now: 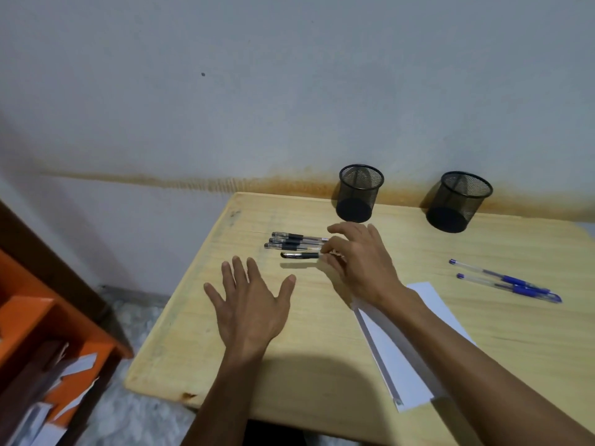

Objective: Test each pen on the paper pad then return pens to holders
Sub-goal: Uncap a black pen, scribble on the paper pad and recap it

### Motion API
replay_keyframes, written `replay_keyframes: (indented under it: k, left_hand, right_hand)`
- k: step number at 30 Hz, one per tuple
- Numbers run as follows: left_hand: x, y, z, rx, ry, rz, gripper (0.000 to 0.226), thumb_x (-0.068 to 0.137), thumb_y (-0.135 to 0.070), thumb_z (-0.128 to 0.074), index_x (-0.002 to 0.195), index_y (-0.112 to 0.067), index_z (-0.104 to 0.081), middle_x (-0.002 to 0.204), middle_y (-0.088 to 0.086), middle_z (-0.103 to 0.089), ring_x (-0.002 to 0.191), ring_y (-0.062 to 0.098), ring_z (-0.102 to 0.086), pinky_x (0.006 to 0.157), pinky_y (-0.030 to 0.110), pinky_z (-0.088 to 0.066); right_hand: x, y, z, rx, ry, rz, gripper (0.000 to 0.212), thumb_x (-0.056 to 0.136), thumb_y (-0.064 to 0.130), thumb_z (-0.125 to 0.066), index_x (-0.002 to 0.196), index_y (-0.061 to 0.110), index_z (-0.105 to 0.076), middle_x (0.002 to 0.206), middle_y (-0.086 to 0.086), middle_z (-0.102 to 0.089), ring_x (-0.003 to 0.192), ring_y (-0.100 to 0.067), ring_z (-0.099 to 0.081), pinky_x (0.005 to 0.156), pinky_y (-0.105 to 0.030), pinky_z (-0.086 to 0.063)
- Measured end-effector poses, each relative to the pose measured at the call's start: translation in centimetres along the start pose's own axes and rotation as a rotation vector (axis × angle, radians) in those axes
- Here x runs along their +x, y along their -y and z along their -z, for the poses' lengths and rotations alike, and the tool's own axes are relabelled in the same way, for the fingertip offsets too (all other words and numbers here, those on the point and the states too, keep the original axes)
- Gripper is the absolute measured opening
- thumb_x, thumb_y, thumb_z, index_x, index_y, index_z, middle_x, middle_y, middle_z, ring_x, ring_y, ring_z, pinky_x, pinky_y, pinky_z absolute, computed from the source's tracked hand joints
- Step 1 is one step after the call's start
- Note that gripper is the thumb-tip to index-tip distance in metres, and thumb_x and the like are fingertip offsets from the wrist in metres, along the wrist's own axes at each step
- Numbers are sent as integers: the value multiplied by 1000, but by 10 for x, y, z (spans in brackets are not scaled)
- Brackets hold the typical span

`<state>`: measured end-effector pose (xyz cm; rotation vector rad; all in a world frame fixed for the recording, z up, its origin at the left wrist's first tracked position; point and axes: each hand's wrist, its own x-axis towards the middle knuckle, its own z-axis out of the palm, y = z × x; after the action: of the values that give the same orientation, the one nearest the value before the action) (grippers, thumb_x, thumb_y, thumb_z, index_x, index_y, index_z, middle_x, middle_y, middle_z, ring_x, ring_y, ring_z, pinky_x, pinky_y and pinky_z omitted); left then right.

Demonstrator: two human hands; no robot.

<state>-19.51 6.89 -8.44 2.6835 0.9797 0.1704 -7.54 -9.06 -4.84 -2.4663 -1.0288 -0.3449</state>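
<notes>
Since the black gel pens [294,244] lie side by side near the left mesh holder [360,193], the right hand [360,262] reaches across the white paper pad [399,349] and pinches the nearest one — likely lifting it for testing. Spread flat with nothing in it, the left hand [249,304] hovers beside them. Two blue pens [505,281] wait well apart, below the right mesh holder [458,202] — probably sorted by colour.

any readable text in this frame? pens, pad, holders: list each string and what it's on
None readable.
Black pens: any barrel print is too small and blurred to make out.
Blue pens: same, nothing legible.
Paper pad: visible sheet looks blank white.
Mesh holders: no label visible.
Wall and table: no signs or print.
</notes>
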Motion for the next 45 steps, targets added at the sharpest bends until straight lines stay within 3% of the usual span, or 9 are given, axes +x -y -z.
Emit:
replay_keyframes:
  k: [4, 7, 11, 15, 20, 27, 37, 41, 45]
  left_hand:
    - [-6, 7, -1, -78, -91, -56, 74, 94, -69, -38, 150, -21, -41, 163, 4, -27, 154, 24, -10, 121, 58, -1]
    - [-14, -1, 2, -350, -193, -86, 56, 91, -55, -59, 138, -24, -55, 142, -1, -58, 142, 22, -40, 120, 59, -17]
    - [-44, -47, 16, -607, -271, -387, 53, 92, -44, -64, 141, -27, -52, 136, -10, -55, 132, 12, -46, 113, 40, -35]
    - [-68, -91, 4, -431, -265, -728, 43, 97, -41, -53, 135, -22, -60, 132, -4, -64, 126, 15, -53, 110, 46, -38]
    - [-87, -118, -8, -485, -301, -774, 34, 97, -36, -51, 117, -18, -71, 106, -5, -71, 99, 12, -59, 93, 35, -40]
    - [-105, -136, -5, -535, -190, -750, 34, 96, -34, -53, 121, -19, -70, 95, -10, -57, 88, 8, -56, 77, 22, -44]
    - [-104, -129, 23, -617, -214, -774, 14, 86, -20, -71, 97, -16, -80, 87, -6, -70, 79, 1, -63, 72, 8, -43]
    - [-79, -79, 37, -762, -208, -425, 5, 83, -18, -77, 87, -21, -79, 82, -8, -74, 78, 6, -68, 67, 10, -45]
    - [-33, -18, 31, -556, -217, -215, 18, 87, -23, -76, 105, -18, -76, 86, -9, -72, 81, 5, -66, 68, 8, -43]
  right_hand:
    - [-36, -15, 50, 205, 32, -145, 9, 98, 33, -64, 100, 27, -70, 92, 10, -74, 82, -15, -63, 81, -37, -50]
    - [-65, -30, 79, 322, 60, -259, 4, 94, 30, -70, 96, 29, -74, 87, 18, -71, 82, -3, -65, 72, -24, -51]
    - [-93, -47, 100, 334, 112, -307, 15, 93, 18, -70, 101, 30, -77, 90, 25, -69, 85, 1, -66, 69, -6, -45]
    - [-113, -56, 122, 529, 56, -335, 15, 85, 16, -80, 93, 28, -78, 81, 16, -77, 80, 1, -71, 72, -15, -53]
    - [-131, -61, 136, 1119, -226, -607, 38, 71, 14, -89, 105, 16, -71, 82, -7, -81, 74, -18, -76, 68, -29, -60]
    - [-145, -45, 111, 1222, -220, -711, 13, 88, 22, -74, 99, 14, -76, 88, -1, -80, 83, -14, -77, 75, -26, -60]
    - [-135, -43, 118, 1238, -215, -612, 22, 82, 28, -73, 89, 7, -76, 67, -5, -75, 64, -9, -70, 65, -17, -55]
    - [-118, -88, 141, 1444, -575, -741, 7, 90, 15, -66, 87, 9, -67, 56, 3, -67, 49, -3, -58, 53, -13, -49]
    - [-106, -118, 158, 1371, -601, -687, 8, 91, 13, -68, 87, 7, -68, 61, 3, -67, 54, -8, -59, 57, -15, -51]
